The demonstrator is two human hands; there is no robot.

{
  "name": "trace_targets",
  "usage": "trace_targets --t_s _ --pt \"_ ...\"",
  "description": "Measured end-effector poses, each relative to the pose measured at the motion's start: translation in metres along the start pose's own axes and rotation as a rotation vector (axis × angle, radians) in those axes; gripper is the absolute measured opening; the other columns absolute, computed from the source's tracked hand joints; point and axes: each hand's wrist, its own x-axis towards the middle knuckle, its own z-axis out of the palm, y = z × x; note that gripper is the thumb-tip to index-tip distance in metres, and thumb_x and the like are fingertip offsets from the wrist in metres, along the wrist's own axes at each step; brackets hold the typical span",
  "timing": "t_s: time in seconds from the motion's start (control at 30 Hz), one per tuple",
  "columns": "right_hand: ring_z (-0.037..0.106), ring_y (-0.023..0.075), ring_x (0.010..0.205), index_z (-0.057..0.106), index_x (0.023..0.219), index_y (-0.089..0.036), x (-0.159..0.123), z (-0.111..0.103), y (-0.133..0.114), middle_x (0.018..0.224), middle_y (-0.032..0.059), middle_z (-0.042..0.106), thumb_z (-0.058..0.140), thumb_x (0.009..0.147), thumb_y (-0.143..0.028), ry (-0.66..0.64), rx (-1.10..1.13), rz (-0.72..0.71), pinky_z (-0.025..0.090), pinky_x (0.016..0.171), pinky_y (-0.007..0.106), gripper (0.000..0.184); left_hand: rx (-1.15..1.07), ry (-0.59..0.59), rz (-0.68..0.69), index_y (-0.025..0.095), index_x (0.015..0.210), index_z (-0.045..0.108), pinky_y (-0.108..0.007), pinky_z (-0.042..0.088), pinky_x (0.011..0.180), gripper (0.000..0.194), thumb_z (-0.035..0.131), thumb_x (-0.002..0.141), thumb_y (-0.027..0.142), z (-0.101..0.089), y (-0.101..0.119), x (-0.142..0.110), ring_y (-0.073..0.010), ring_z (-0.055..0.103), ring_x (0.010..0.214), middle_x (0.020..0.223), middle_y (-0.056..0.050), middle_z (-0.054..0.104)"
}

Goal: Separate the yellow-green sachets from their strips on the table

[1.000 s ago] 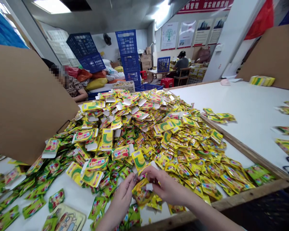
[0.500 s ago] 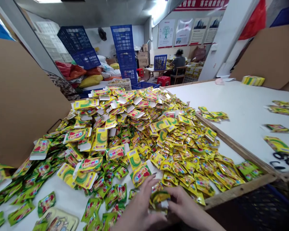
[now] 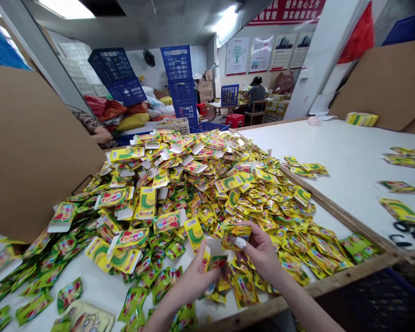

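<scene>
A big heap of small yellow and green packets and flat yellow card boxes [image 3: 200, 184] covers the white table [image 3: 100, 288]. My right hand [image 3: 259, 251] is closed on a folded yellow box [image 3: 235, 234], lifted just above the heap's near edge. My left hand [image 3: 197, 279] is closed on a small packet [image 3: 217, 263] next to it. Loose green packets [image 3: 159, 283] lie around both hands.
A tall cardboard sheet [image 3: 31, 152] stands at the left. A wooden rail [image 3: 335, 210] splits this table from a white one [image 3: 349, 161] on the right with a few packets. Blue crates [image 3: 180, 78] stand behind. A person [image 3: 257, 94] sits far back; another person's arm [image 3: 97, 131] shows at left.
Both hands have risen from the table's front edge towards the heap. The right hand now holds the folded box up and apart from the left hand.
</scene>
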Motion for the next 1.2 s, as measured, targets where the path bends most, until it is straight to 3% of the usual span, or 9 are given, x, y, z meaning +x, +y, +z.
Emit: trace_targets --t_s 0.13,0.4,0.5,0.6,0.67,0.77,0.93,1.03,1.2 --pt "0.053 0.0122 0.069 0.059 0.084 -0.020 0.004 0.012 -0.013 0.084 0.0008 0.054 0.059 0.076 -0.021 -0.193 -0.241 -0.171 0.045 0.062 0.024 0.008 -0.369 -0.056 -0.114 0.017 0.113 0.037 -0.029 0.048 0.067 0.061 0.070 0.063 0.028 0.009 0.011 -0.011 -0.0159 0.059 0.071 0.090 -0.004 0.061" --pt "0.052 0.0168 0.092 0.061 0.096 -0.022 -0.011 0.004 -0.045 0.098 0.0040 0.052 0.043 0.068 0.004 -0.627 -0.904 -0.233 0.040 0.079 0.028 0.042 -0.234 -0.079 -0.076 0.022 0.129 0.019 -0.025 0.046 0.064 0.073 0.061 0.070 0.015 0.014 0.003 -0.016 -0.0123 0.057 0.069 0.088 0.000 0.059" --pt "0.053 0.0150 0.086 0.056 0.101 -0.022 -0.014 -0.002 -0.045 0.097 0.0030 0.055 0.044 0.068 0.002 -0.583 -0.818 -0.212 0.042 0.074 0.025 0.043 -0.267 -0.108 -0.097 0.021 0.132 0.016 -0.024 0.045 0.061 0.078 0.061 0.069 0.015 0.016 0.000 -0.018 -0.0119 0.056 0.066 0.084 0.000 0.060" --pt "0.052 0.0121 0.066 0.060 0.075 -0.019 -0.017 -0.010 -0.034 0.073 -0.0002 0.055 0.045 0.070 0.001 -0.423 -0.751 -0.220 0.040 0.060 0.022 0.025 -0.316 -0.111 -0.111 0.024 0.134 0.012 -0.024 0.045 0.063 0.083 0.060 0.067 0.010 0.021 -0.005 -0.021 -0.0108 0.055 0.065 0.079 0.004 0.059" --pt "0.052 0.0116 0.063 0.062 0.067 -0.018 -0.021 -0.015 -0.026 0.066 -0.0009 0.056 0.044 0.072 0.000 -0.452 -0.737 -0.218 0.039 0.060 0.022 0.026 -0.291 -0.118 -0.112 0.025 0.136 0.010 -0.026 0.045 0.069 0.086 0.058 0.066 0.008 0.023 -0.010 -0.023 -0.0113 0.057 0.070 0.081 0.004 0.059" --pt "0.056 0.0120 0.065 0.066 0.079 -0.019 -0.029 -0.022 -0.018 0.070 -0.0006 0.060 0.043 0.074 -0.001 -0.535 -0.707 -0.099 0.042 0.062 0.022 0.030 -0.200 -0.176 -0.125 0.024 0.139 0.009 -0.029 0.044 0.080 0.090 0.057 0.065 0.006 0.024 -0.015 -0.025 -0.0139 0.058 0.082 0.095 0.000 0.061" --pt "0.057 0.0107 0.055 0.066 0.088 -0.020 -0.037 -0.022 -0.014 0.072 -0.0002 0.062 0.046 0.073 -0.007 -0.425 -0.596 0.070 0.043 0.052 0.019 0.028 -0.172 -0.236 -0.125 0.023 0.141 0.009 -0.033 0.039 0.093 0.091 0.057 0.064 0.007 0.025 -0.012 -0.026 -0.0182 0.055 0.101 0.126 -0.006 0.052" --pt "0.059 0.0122 0.065 0.069 0.075 -0.020 -0.041 -0.016 -0.017 0.070 -0.0004 0.062 0.043 0.064 0.000 -0.483 -0.655 0.010 0.044 0.059 0.019 0.035 -0.166 -0.243 -0.135 0.024 0.141 0.010 -0.035 0.039 0.095 0.095 0.062 0.063 0.012 0.028 -0.012 -0.029 -0.0223 0.051 0.110 0.133 -0.007 0.046" --pt "0.047 0.0060 0.036 0.067 0.087 -0.021 -0.051 -0.018 -0.024 0.053 -0.0047 0.051 0.038 0.075 -0.007 -0.672 -0.471 0.380 0.030 0.035 0.013 0.035 -0.130 -0.279 -0.218 0.023 0.142 0.003 -0.037 0.035 0.100 0.106 0.066 0.057 0.009 0.035 -0.031 -0.034 -0.0255 0.046 0.119 0.134 -0.008 0.047"
